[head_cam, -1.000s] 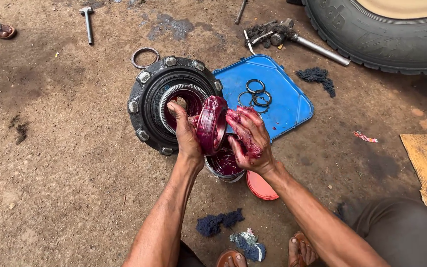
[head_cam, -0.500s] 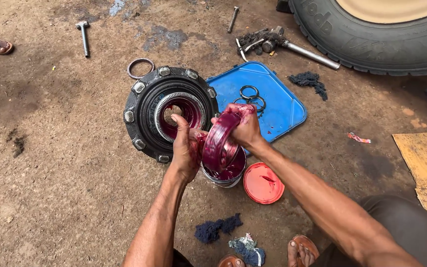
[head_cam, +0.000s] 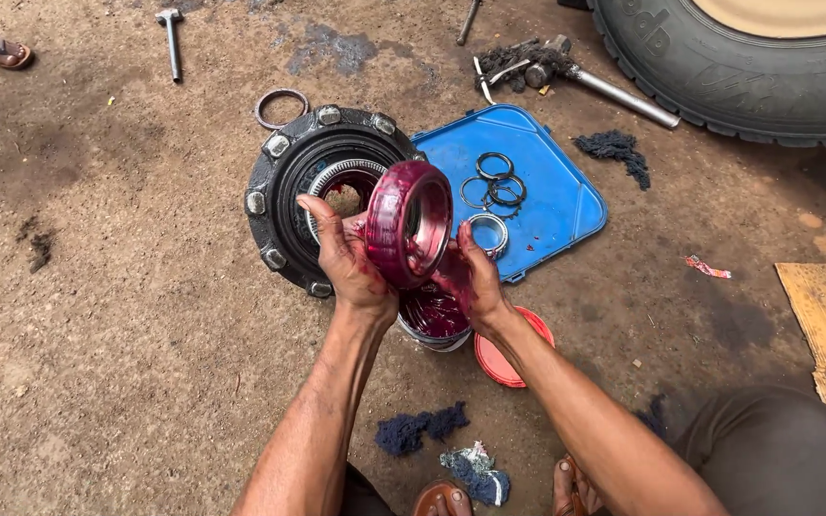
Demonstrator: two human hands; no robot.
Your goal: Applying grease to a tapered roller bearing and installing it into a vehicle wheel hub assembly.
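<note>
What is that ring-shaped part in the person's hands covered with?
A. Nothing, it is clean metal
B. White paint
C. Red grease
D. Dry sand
C. The ring-shaped part, held between the left hand and the right hand, is coated in glossy red grease, the same red that fills the open tub just below it and smears the fingers.

Bearing ring (head_cam: 410, 225): coated magenta-red grease, glossy. Left hand (head_cam: 346, 263), right hand (head_cam: 470, 279): smeared same red. Grease tub (head_cam: 432, 320): dark red contents, pale rim. Lid (head_cam: 499, 358): orange-red. Wheel hub (head_cam: 284, 186): black, silver-grey bolt heads. Tray (head_cam: 552, 191): bright blue, red specks. Rags (head_cam: 420, 428): dark blue. Ground (head_cam: 126, 315): brown, dark stains. Tyre (head_cam: 748, 81): black.
</note>
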